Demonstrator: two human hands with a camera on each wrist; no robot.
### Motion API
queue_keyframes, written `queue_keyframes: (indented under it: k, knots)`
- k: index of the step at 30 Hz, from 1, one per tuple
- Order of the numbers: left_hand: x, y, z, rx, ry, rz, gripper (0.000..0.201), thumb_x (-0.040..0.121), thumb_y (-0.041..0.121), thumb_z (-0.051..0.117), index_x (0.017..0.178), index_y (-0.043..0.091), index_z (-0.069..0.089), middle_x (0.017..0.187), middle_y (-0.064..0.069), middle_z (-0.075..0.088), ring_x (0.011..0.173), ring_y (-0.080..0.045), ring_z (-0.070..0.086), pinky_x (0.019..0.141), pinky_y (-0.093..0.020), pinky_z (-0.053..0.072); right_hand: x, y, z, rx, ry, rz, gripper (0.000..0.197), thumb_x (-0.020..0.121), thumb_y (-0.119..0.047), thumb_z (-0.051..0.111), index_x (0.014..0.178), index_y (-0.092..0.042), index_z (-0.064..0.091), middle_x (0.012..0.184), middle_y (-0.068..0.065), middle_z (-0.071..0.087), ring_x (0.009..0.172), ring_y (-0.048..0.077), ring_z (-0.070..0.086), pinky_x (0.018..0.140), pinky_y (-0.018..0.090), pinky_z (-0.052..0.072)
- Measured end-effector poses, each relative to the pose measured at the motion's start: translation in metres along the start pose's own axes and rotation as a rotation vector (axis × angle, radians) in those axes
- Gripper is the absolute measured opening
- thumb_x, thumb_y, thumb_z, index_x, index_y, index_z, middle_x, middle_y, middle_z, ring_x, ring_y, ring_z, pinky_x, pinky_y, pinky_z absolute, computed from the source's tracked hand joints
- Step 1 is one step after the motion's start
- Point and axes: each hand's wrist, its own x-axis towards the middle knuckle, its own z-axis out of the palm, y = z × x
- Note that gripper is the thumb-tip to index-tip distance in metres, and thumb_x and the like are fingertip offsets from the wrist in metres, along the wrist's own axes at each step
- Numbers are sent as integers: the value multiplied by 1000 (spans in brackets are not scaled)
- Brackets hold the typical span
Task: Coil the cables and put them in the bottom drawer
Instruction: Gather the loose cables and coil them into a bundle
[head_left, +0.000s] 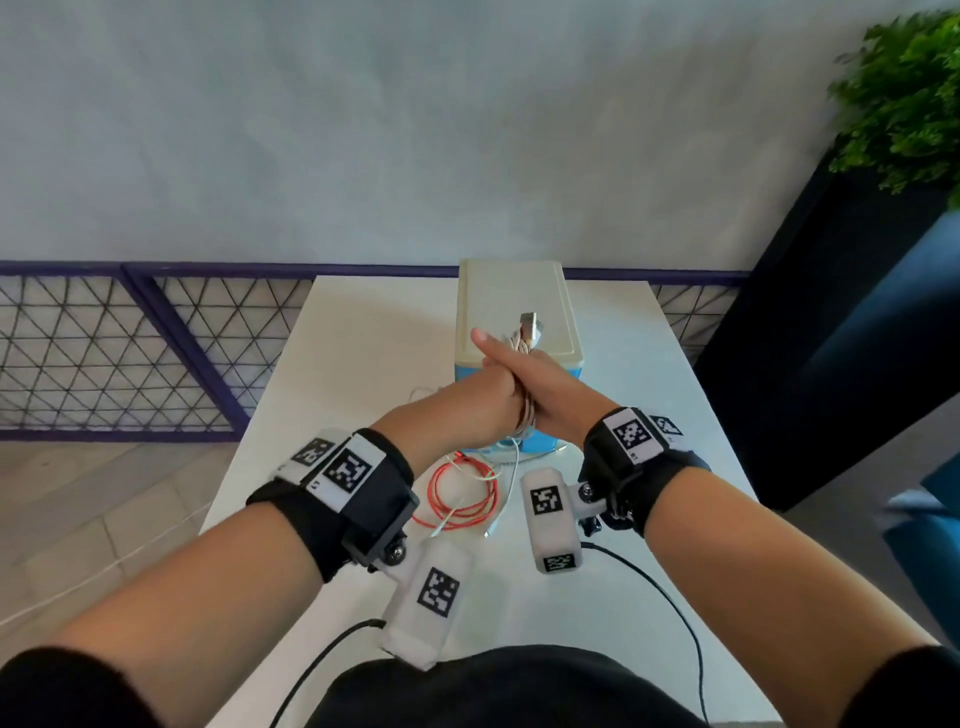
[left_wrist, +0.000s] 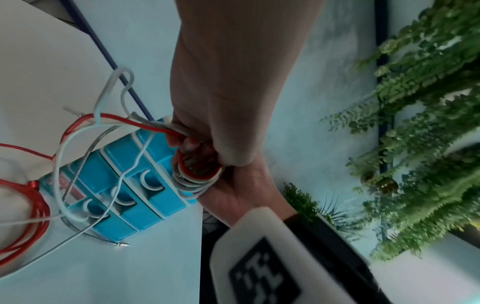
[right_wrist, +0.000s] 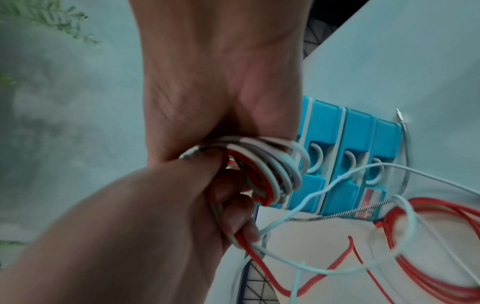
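Observation:
Both hands meet above the blue three-drawer unit (head_left: 514, 296), whose drawers are all shut. A coil of red, white and grey cables (right_wrist: 262, 166) is wound round my right hand (head_left: 550, 387), and a USB plug (head_left: 530, 325) sticks up from it. My left hand (head_left: 467, 400) grips the trailing red and white strands (right_wrist: 244, 240) just below the coil. The rest of the red cable (head_left: 457, 499) lies looped on the white table (head_left: 363, 338) in front of the unit. A white cable (left_wrist: 114, 82) and a braided silver cable (left_wrist: 78, 170) hang across the drawer fronts.
The unit stands at the table's far middle, against a purple mesh railing (head_left: 130, 353). A dark planter (head_left: 831, 312) with green foliage (head_left: 909, 93) stands to the right. Black leads from the wrist cameras (head_left: 665, 587) run over the near table edge.

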Motion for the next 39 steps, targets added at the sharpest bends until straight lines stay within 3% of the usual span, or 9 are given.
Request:
queue_keyframes:
  k: [2,5,9,13,16,24,31,34,39]
  knots:
    - [-4,-4,1,140,-39,0,40,100,15,23,121,-10,45,88,-14,53,84,-34,59,81,-46,51,-2,4,0,57,5,27,26,84,-35,70,83,-10,61,70,7,63,63,17,65,58,27,54]
    - [-7,-2,1,294,-40,52,34,98,13,33,121,-6,48,98,-15,54,81,-20,50,65,-22,42,2,7,1,84,111,-1,19,88,-23,63,74,-12,58,64,6,53,55,16,55,50,22,47]
    - [-8,14,-6,506,-60,75,29,99,10,34,113,-8,52,70,-8,46,53,-11,35,45,-20,29,6,4,-2,-101,258,-87,17,89,-23,60,77,-11,56,71,9,58,63,19,57,62,28,47]
    - [-5,13,-12,352,-126,11,32,98,24,36,96,0,57,64,-5,64,55,-18,59,68,-33,53,10,-6,-5,-159,286,-145,25,91,-21,55,68,-13,52,68,9,56,58,22,53,57,29,44]
    - [-7,4,-9,157,-142,52,45,99,37,36,69,12,60,49,6,59,47,-9,55,58,-23,46,13,-16,-15,42,326,-162,22,97,-16,50,76,-11,48,64,6,54,54,20,56,51,32,51]
    - [-3,-24,12,31,-74,171,31,94,30,53,64,21,47,54,9,45,42,1,42,46,-13,31,15,-20,-4,514,176,-89,24,98,-24,50,77,-12,48,63,6,65,66,22,68,64,33,59]
    - [-10,-64,31,158,15,118,15,88,25,56,73,27,58,73,12,62,69,-6,56,81,-23,45,10,-36,-5,497,296,-202,33,95,-32,56,68,-18,43,45,-6,37,35,8,37,40,20,39]
    - [-8,-95,36,421,-32,-12,10,87,37,54,82,29,57,73,10,62,91,-16,59,110,-41,20,3,-50,-8,477,325,-258,33,95,-32,55,67,-20,42,44,-7,32,32,7,32,38,19,35]
    - [-18,-125,34,347,-4,-82,26,92,37,51,67,31,54,62,10,60,73,-15,61,95,-32,35,-6,-67,-15,437,342,-307,32,93,-33,57,68,-19,42,46,-6,32,32,7,29,36,18,31]
